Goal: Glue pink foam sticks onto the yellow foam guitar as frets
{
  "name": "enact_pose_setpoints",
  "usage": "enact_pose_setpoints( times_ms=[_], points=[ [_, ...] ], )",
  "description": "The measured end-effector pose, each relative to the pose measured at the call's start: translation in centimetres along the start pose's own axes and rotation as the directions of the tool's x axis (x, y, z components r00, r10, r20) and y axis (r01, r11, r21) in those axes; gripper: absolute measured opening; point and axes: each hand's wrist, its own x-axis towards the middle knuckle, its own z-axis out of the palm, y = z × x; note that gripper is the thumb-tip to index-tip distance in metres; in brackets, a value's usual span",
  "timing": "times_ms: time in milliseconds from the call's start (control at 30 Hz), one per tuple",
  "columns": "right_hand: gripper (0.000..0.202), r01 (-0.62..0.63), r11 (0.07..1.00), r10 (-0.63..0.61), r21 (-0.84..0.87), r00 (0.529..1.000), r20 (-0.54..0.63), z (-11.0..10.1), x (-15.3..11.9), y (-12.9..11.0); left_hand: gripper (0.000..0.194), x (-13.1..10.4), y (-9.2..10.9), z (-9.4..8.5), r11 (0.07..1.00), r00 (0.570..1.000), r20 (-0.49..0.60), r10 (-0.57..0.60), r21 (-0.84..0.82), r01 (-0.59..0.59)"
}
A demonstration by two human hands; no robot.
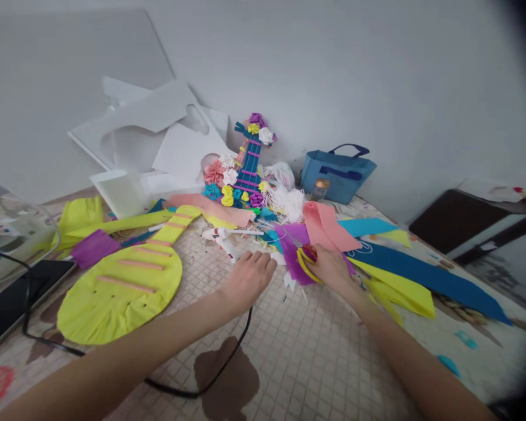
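Observation:
My right hand [331, 269] is closed round the yellow and red handles of a pair of scissors [307, 266]. The blades lie over purple crepe paper [296, 234], pointing away to the left. A salmon-pink folded strip [322, 225] lies just beyond that hand. My left hand [251, 279] is closed, knuckles up, over the table; whatever its fingers hold is hidden, though a bit of white shows by the fingertips. Right behind it rests a white glue gun [221, 240]. To the left lies a flat yellow guitar shape [123, 292] with pink strips across it.
A black cord [182, 393] crosses the table under my left arm. A decorated blue guitar with paper flowers [249, 164] leans at the wall, beside white board offcuts [158, 128] and a blue bag [339, 172]. Blue paper [425, 275] lies right, a phone [26, 298] left.

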Motion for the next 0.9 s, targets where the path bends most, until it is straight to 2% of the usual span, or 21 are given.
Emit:
enact_pose_setpoints(
  times_ms=[33,100,200,333,400,433,467,533,567,600,667,700,733,800,900],
  points=[
    [0.038,0.012,1.0,-0.012,-0.008,1.0,-0.004,0.2,0.0,-0.1,0.016,-1.2,-0.1,-0.2,0.992,0.998,-0.007,-0.066,-0.108,0.065],
    [0.037,0.051,0.999,-0.051,-0.01,0.999,0.0,0.5,0.1,-0.1,0.02,-3.3,-0.5,-0.5,0.917,0.977,0.011,-0.214,-0.343,0.204],
    [0.033,0.114,0.994,-0.114,0.005,0.994,0.001,0.5,0.0,0.0,0.019,-5.5,-1.4,-0.8,0.784,0.933,0.08,-0.352,-0.519,0.34],
    [0.029,0.148,0.989,-0.147,0.014,0.987,-0.061,-0.7,-0.5,-0.8,0.014,-5.5,-1.5,-0.8,0.681,0.913,0.124,-0.389,-0.629,0.375],
    [0.028,0.183,0.972,-0.164,0.147,0.977,-0.133,-1.5,-1.4,-2.2,0.014,-4.6,-1.0,-0.4,0.644,0.906,0.126,-0.403,-0.665,0.378],
    [0.028,0.22,0.931,-0.183,0.292,0.972,-0.15,-1.9,-2.0,-3.1,0.013,-4.1,-0.6,-0.2,0.628,0.903,0.126,-0.411,-0.679,0.381],
    [0.028,0.238,0.849,-0.222,0.472,0.971,-0.09,-2.1,-2.8,-4.1,0.012,-3.6,-0.2,-0.1,0.613,0.899,0.125,-0.42,-0.691,0.383],
    [0.033,0.151,0.618,-0.369,0.772,0.922,0.115,-2.2,-4.4,-6.1,0.01,-2.8,0.8,0.2,0.56,0.895,0.129,-0.428,-0.739,0.374],
    [0.033,0.085,0.532,-0.421,0.842,0.89,0.176,-2.1,-5.1,-6.9,0.009,-2.6,1.2,0.3,0.493,0.895,0.141,-0.424,-0.793,0.358],
    [0.03,0.047,0.481,-0.437,0.875,0.878,0.193,-1.9,-5.6,-7.6,0.008,-2.5,1.5,0.3,0.403,0.894,0.158,-0.419,-0.85,0.339],
    [0.027,0.013,0.438,-0.421,0.899,0.886,0.192,-1.4,-6.4,-8.4,0.006,-2.5,2.0,0.3,0.235,0.879,0.196,-0.436,-0.917,0.321],
    [0.026,0.014,0.439,-0.408,0.898,0.894,0.186,-1.2,-6.5,-8.5,0.006,-2.7,2.0,0.3,0.192,0.866,0.214,-0.452,-0.925,0.329],
    [0.027,0.018,0.448,-0.398,0.894,0.899,0.181,-0.9,-6.5,-8.5,0.007,-2.8,1.9,0.4,0.189,0.852,0.225,-0.473,-0.918,0.348],
    [0.028,0.029,0.475,-0.39,0.88,0.903,0.18,-0.4,-6.1,-8.2,0.01,-3.3,1.6,0.4,0.242,0.836,0.232,-0.498,-0.888,0.391],
    [0.027,0.046,0.506,-0.339,0.861,0.929,0.149,0.4,-4.5,-7.2,0.01,-4.4,0.7,0.1,0.3,0.842,0.228,-0.489,-0.862,0.408]
  ],
)
